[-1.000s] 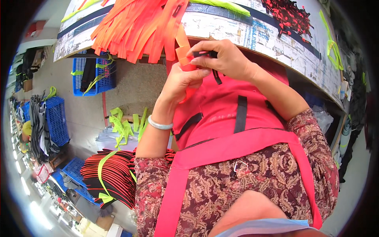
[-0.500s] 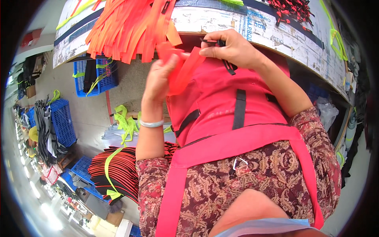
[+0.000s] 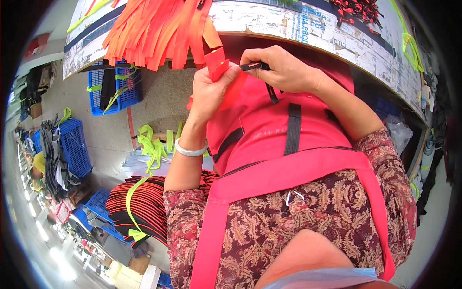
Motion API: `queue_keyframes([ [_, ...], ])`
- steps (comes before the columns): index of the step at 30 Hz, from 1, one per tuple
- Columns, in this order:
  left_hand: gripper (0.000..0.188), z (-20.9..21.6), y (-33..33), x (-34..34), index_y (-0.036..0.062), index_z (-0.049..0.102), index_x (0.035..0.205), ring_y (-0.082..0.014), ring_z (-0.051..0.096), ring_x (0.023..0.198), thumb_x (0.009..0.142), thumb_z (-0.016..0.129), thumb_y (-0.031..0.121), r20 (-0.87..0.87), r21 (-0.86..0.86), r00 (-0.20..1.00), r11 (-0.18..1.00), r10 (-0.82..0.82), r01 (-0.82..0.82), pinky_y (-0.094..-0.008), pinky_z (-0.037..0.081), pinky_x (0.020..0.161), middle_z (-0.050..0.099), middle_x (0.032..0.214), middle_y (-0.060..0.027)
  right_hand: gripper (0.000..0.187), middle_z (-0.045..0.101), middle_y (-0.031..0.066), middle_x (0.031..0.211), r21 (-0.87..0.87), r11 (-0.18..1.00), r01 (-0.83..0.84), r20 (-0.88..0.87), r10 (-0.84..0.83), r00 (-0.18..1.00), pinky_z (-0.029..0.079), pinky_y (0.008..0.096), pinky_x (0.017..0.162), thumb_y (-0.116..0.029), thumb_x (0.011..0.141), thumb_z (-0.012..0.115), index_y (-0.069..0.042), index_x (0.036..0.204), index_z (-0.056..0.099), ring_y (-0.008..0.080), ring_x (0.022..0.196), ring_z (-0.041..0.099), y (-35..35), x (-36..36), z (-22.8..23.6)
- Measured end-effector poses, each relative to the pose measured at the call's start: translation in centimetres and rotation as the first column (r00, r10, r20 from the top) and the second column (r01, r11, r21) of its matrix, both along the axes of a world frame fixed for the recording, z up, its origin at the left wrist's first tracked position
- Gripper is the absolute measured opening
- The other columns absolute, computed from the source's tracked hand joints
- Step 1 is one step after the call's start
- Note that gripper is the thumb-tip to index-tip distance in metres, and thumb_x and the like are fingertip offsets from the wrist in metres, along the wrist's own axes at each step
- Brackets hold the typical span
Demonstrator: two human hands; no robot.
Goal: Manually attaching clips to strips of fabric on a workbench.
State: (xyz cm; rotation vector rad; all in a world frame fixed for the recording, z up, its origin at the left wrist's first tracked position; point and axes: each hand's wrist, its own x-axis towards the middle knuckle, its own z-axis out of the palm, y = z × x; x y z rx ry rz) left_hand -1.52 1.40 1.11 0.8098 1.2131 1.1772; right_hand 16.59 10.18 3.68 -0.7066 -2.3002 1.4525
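My left hand (image 3: 208, 96) is closed around a folded orange-red fabric strip (image 3: 216, 62), whose ends stick up past the thumb and hang below the fingers. My right hand (image 3: 291, 70) pinches a narrow black strap-like piece (image 3: 272, 93); one end points at my left thumb and the other dangles below the fingers. The hands nearly meet, just in front of the table edge and above my pink apron (image 3: 260, 125). Whether the black piece touches the orange strip cannot be made out. A thick bunch of orange strips (image 3: 149, 36) hangs over the table edge, beyond my left hand.
The worn white table (image 3: 260, 21) spans the far side, with a pile of small black-and-red pieces (image 3: 358, 13) at its right. Below left are a blue crate (image 3: 129, 94), yellow-green strips (image 3: 153, 151) and a tied stack of black, red-edged pieces (image 3: 144, 202).
My left hand has moved right and slightly down with the orange strip, now gathered tighter. My right hand has dropped slightly, and its black piece now points at the left thumb.
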Motion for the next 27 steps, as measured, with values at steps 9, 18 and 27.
queue_keyframes([
  [9, 0.007, 0.1, -0.4, 1.5, -0.0016, 0.066, 0.09, -0.0062, 0.056, 0.07, 0.087, 0.065, 0.005, -0.507, 0.494, 0.825, 0.869, 0.252, 0.038, -0.0213, 0.046, 0.063, 0.064, 0.08, 0.0001, 0.024, 0.05, -0.0006, 0.062, -0.566, 0.781, 0.265, 0.041, -0.294, 0.955, 0.035, 0.0252, 0.051, -0.024, 0.087, 0.06, 0.0, 0.085, 0.062, 0.0054, 0.059, 0.042, -1.9, -0.8, -3.3],
  [18, 0.015, 0.2, -0.1, 1.0, -0.0023, 0.069, 0.098, -0.0074, 0.06, 0.075, 0.085, 0.068, 0.006, -0.134, 0.176, 0.99, 0.984, 0.036, -0.012, -0.0203, 0.048, 0.067, 0.067, 0.082, -0.0018, 0.027, 0.052, 0.008, 0.063, -0.184, 0.976, 0.121, 0.007, -0.121, 0.993, 0.042, 0.0321, 0.057, -0.023, 0.085, 0.06, 0.004, 0.09, 0.061, 0.0143, 0.059, 0.048, -1.9, -0.8, -3.0],
  [27, 0.009, 0.8, -0.6, 0.1, -0.0029, 0.069, 0.093, -0.0068, 0.058, 0.067, 0.086, 0.067, 0.002, -0.059, 0.185, 0.965, 0.953, 0.254, -0.24, -0.0203, 0.045, 0.059, 0.065, 0.077, -0.0017, 0.023, 0.048, -0.0026, 0.062, -0.923, 0.375, -0.089, -0.067, 0.071, 0.995, 0.031, 0.0179, 0.04, -0.019, 0.093, 0.058, 0.001, 0.104, 0.061, 0.0031, 0.048, 0.044, -0.4, 2.4, -4.0],
])
